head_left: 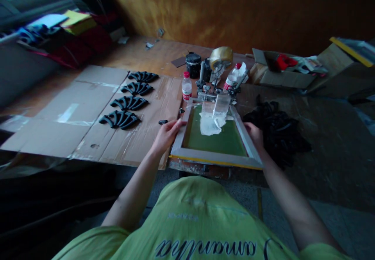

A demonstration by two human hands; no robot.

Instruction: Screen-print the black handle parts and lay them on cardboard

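A wooden screen-printing frame [215, 158] with green mesh lies in front of me, hinged at its far end to a clamp. White ink and a squeegee [220, 105] rest on the mesh near the far end. My left hand [166, 134] grips the frame's left rail, fingers curled over its edge. On the right rail, my right hand [254, 134] holds the frame the same way. A small black piece [163, 122] lies on the cardboard just left of my left hand.
Several groups of black curved parts [129, 103] are laid out on flattened cardboard [88, 123] to the left. A heap of black parts [277, 131] sits right of the frame. Two water bottles [186, 86], a black jar [193, 64] and a tape roll [221, 56] stand behind it.
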